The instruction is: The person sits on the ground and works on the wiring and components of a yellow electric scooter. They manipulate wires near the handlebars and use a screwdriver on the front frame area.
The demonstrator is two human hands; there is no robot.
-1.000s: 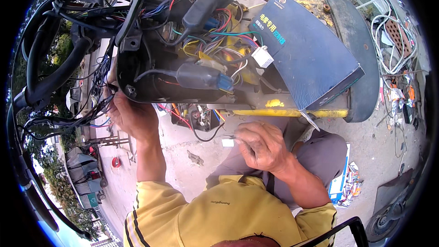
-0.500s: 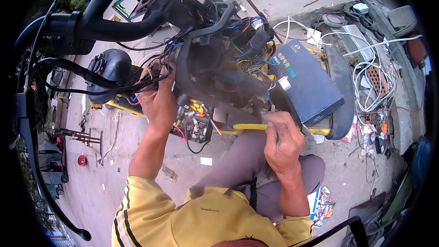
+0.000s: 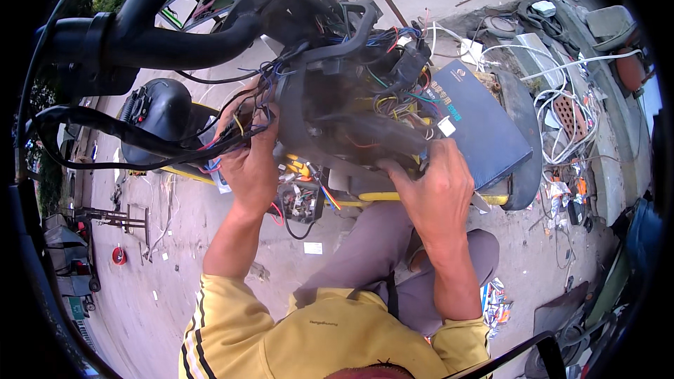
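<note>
My left hand (image 3: 251, 161) is closed around a bundle of thin coloured wires (image 3: 242, 123) left of a black plastic housing (image 3: 319, 91). Thick black cables run out from it to the left. My right hand (image 3: 444, 186) is at the housing's lower right edge, thumb apart from the bent fingers. Its fingertips are partly hidden, and I make out nothing held in them. Just above them is a white connector (image 3: 446, 125), near a tangle of coloured wires (image 3: 400, 107). A dark blue box (image 3: 481, 130) lies right of this hand on the vehicle's deck.
Black handlebar tubing (image 3: 175, 45) crosses the upper left. Below the housing, an open box of small parts (image 3: 300, 200) holds yellow-handled tools. Coiled white cable (image 3: 562, 123) and a perforated brick (image 3: 570, 119) lie at the right. A red round container (image 3: 119, 255) is on the ground at the left.
My right hand has moved up to the housing's edge and its thumb has spread. The yellow rod-like thing beside it earlier no longer shows there. The left hand keeps hold of the wires.
</note>
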